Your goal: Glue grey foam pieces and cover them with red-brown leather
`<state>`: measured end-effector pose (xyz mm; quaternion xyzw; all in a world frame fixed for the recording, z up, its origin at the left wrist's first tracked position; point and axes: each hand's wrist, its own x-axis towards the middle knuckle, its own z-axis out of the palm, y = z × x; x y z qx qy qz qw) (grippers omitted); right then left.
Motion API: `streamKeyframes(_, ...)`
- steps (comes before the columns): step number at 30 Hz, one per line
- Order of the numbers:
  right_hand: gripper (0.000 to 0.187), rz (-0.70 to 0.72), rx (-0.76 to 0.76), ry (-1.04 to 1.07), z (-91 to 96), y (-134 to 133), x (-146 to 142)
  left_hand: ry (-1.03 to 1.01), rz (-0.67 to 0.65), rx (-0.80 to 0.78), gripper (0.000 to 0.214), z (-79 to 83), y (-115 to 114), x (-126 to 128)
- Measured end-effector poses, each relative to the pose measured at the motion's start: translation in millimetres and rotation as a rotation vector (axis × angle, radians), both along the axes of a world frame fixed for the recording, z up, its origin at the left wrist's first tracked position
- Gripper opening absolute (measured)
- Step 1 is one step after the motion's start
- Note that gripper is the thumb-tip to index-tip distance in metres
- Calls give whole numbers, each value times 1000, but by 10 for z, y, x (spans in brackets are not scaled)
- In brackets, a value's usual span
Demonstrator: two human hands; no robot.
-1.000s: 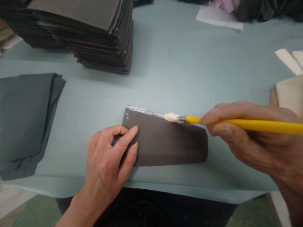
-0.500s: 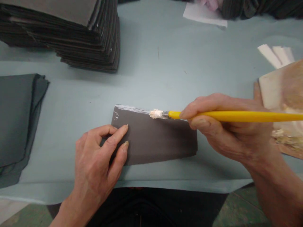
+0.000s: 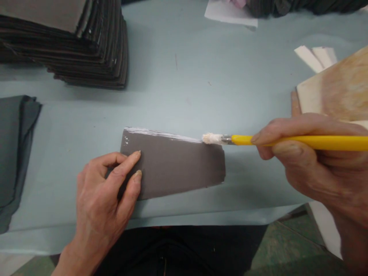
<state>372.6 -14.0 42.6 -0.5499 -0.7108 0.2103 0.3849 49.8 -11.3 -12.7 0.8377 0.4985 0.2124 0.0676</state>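
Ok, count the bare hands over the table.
2: the left hand rests on the dark grey tapered panel; the right hand holds the yellow-handled, white-tipped brush. No others show.

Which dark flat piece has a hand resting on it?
The lone grey tapered piece, under the left hand, streaked white along one edge; tall dark stack and greenish pile have none.

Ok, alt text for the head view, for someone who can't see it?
The right hand holds a yellow brush at the white-streaked far edge of a dark piece, on which the left hand rests. The piece lies on a pale table; a tall dark stack stands at upper left.
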Motion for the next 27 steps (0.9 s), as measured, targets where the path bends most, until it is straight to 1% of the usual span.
streamKeyframes(3, 32, -9, -3, 8, -21, -11, -29, -1, 3, 5, 38, 3, 2, 3)
streamKeyframes(6, 26, 12, 3, -18, -34, -14, 36, -9, 8, 1, 39, 0, -1, 4)
streamKeyframes(9, 11, 114, 73, -66, -26, -13, 153, -13, 11, 16, 39, -10, -4, 4)
streamKeyframes(10, 9, 147, 105, -87, -19, -18, 195, -11, 12, 21, 38, -12, -3, 5)
streamKeyframes(12, 11, 187, 160, -122, -1, -45, 281, -2, 10, 17, 37, -12, 2, 10)
streamKeyframes(15, 11, 152, 148, -141, 15, -132, 392, 2, 13, 15, 37, -5, 15, 22)
streamKeyframes(17, 10, 90, 131, -121, 7, -193, 433, -4, 19, 18, 38, -3, 20, 26)
streamKeyframes(19, 11, 36, 145, -84, -12, -223, 431, -14, 22, 18, 40, -1, 18, 25)
streamKeyframes(22, 11, 67, 190, -61, -36, -187, 368, -21, 40, -2, 43, 8, 1, 16)
streamKeyframes(25, 14, 146, 203, -118, -45, -123, 336, -3, 58, -33, 43, 24, -14, 8)
streamKeyframes(27, 15, 143, 200, -163, -47, -128, 379, 3, 51, -40, 43, 28, -14, 7)
